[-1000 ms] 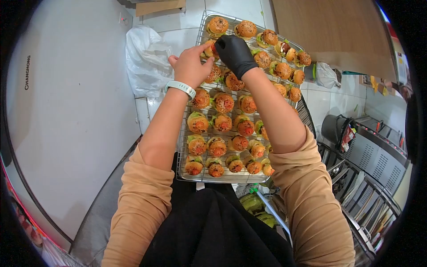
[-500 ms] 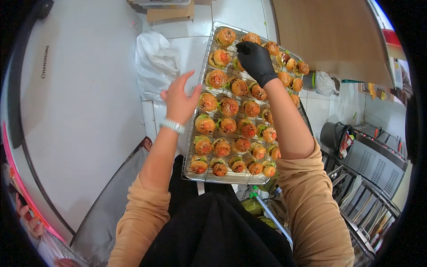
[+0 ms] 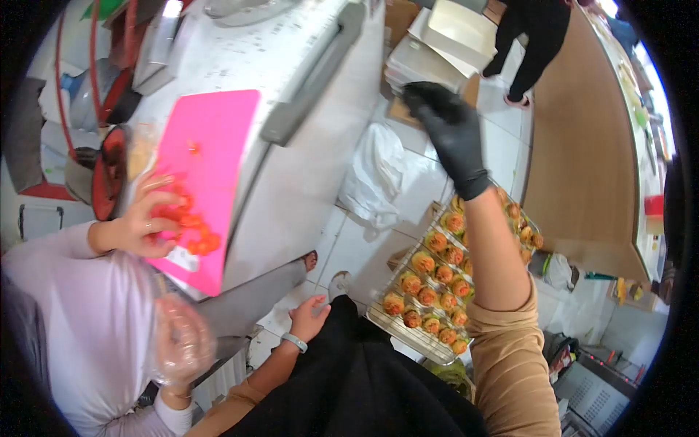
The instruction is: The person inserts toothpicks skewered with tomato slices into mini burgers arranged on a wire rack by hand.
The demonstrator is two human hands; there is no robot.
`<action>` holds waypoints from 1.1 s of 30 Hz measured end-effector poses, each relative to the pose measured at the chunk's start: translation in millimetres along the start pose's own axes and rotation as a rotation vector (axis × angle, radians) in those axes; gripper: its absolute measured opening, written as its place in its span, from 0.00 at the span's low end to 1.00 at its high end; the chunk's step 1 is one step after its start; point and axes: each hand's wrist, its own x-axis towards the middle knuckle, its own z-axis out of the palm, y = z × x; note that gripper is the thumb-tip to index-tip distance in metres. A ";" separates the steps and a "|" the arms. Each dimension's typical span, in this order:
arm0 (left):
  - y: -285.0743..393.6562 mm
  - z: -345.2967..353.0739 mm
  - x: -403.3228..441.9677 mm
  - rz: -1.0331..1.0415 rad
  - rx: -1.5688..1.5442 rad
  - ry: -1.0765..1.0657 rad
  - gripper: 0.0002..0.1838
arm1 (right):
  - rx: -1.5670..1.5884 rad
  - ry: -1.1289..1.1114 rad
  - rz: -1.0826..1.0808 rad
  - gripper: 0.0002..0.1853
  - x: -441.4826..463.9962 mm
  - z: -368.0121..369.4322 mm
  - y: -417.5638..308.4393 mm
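My right hand (image 3: 453, 138), in a black glove, is raised over the floor beyond the far end of a metal tray with a wire rack (image 3: 419, 336). Its fingers are dark and blurred, so whether they hold anything does not show. Rows of small sesame-topped burgers (image 3: 422, 262) with green and red filling stand on the rack, partly hidden by my right forearm. Low beside my dark apron is my bare left hand (image 3: 309, 318), a pale band on its wrist. Its fingers are loosely apart, with nothing in them.
On the left, a co-worker's hand (image 3: 149, 218) touches chopped red pieces (image 3: 193, 226) on a pink cutting board (image 3: 218, 146) on a white chest top (image 3: 251, 51). A white plastic bag (image 3: 375, 175) lies on the tiles. Boxes (image 3: 459, 36) and another person's legs (image 3: 531, 36) are at the back.
My view has swung left, bringing the co-worker and pink board into sight. My right hand has left the burgers and risen beyond the tray; my left hand has dropped to my side.
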 end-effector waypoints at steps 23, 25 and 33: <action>252.1 -96.0 11.7 0.512 -1.354 0.223 0.18 | -0.055 -0.367 0.176 0.09 -92.6 45.8 -68.9; 253.9 -73.1 19.1 0.560 -1.259 0.059 0.15 | -0.054 -0.341 0.231 0.09 -115.4 12.4 -68.7; 271.8 54.9 11.9 0.341 -1.302 -0.261 0.09 | -0.045 0.053 0.357 0.09 -210.3 -84.0 -29.4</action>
